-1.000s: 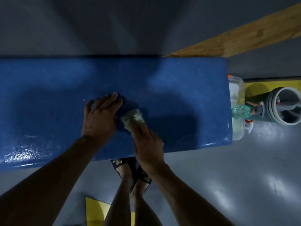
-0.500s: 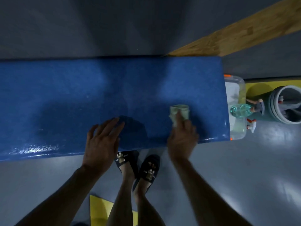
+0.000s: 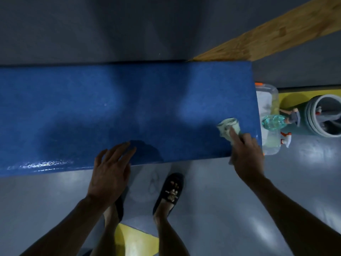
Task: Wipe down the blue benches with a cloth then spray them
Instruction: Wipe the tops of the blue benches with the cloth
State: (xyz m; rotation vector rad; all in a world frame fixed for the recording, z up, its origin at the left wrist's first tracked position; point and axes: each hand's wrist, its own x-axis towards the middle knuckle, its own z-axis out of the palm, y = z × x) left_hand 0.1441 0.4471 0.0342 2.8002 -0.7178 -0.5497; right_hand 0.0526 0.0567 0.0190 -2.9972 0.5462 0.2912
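Blue bench (image 3: 129, 108) across mid frame, wet glare lower left. Left hand (image 3: 110, 169) flat, fingers spread, holding nothing, at near edge. Right hand (image 3: 245, 156) gripping crumpled cloth (image 3: 227, 126) on bench, right end. Spray bottle (image 3: 275, 121) w/ clear tub (image 3: 273, 97) far right.

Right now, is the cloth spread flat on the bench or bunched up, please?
Bunched up: the pale cloth shows as a small crumpled wad under the right hand's fingers near the blue bench's right end.
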